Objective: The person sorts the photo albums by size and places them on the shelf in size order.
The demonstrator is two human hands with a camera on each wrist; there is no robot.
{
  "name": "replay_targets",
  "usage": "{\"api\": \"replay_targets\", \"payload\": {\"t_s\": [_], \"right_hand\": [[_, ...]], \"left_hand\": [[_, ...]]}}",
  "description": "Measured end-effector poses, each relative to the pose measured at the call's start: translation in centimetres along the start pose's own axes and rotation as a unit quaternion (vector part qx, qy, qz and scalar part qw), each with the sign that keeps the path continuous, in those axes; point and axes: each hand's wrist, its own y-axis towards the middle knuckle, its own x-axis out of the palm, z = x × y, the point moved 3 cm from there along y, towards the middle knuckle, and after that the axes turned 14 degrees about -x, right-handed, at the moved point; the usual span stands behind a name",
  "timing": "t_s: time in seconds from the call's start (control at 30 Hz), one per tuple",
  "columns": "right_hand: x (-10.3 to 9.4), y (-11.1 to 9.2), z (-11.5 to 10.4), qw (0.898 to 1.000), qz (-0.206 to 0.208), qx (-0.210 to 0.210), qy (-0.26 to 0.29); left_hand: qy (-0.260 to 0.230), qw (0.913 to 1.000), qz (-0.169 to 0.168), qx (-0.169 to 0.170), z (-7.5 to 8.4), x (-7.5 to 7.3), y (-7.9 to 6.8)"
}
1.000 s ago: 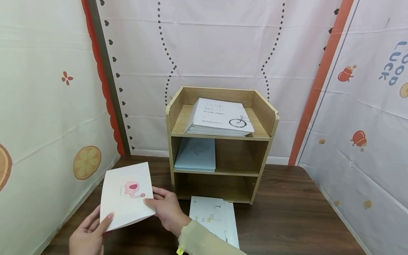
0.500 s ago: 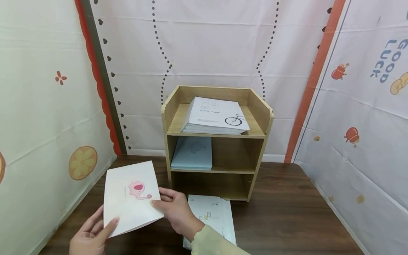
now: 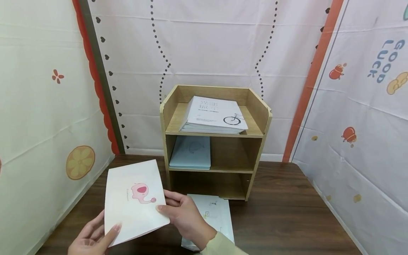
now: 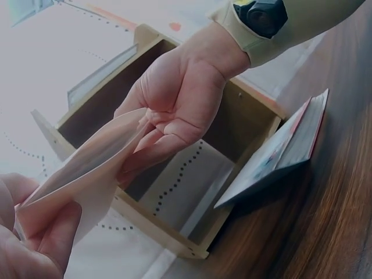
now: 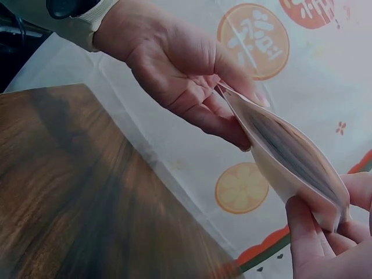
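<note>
- Two hands grip one white booklet [image 3: 134,216], raised over the table [image 3: 287,209], its pink elephant [image 3: 140,192] facing up (both wrist views show the covers gaping apart).
- The left hand [image 3: 94,238] pinches its near left edge, thumb on the cover.
- The right hand [image 3: 188,216] pinches its right edge, thumb also on top.
- Beyond the right wrist, partly hidden, lies a white book [image 3: 220,214].
- Farther from the grip, a wooden shelf [image 3: 231,156] bears a thick white stack [image 3: 215,115] on top and a pale blue booklet [image 3: 191,152] in its middle compartment.
</note>
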Motion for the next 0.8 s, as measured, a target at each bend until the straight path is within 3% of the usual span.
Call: {"api": "replay_targets", "payload": {"t_s": [0.47, 0.63, 0.8], "right_hand": [[-0.5, -2.3, -1.8, 1.0, -0.022, 0.003, 0.013], [-0.7, -3.4, -2.2, 0.999, -0.019, 0.013, 0.03], [-0.8, -4.3, -2.9, 0.999, -0.025, 0.009, 0.04]], "left_hand": [[0.018, 0.9972, -0.022, 0.07, -0.9, -0.4, -0.4], [0.019, 0.9966, -0.043, 0.068, -1.3, -0.6, -1.0], [0.056, 0.9957, -0.045, 0.059, -1.7, -0.8, -1.2]]}}
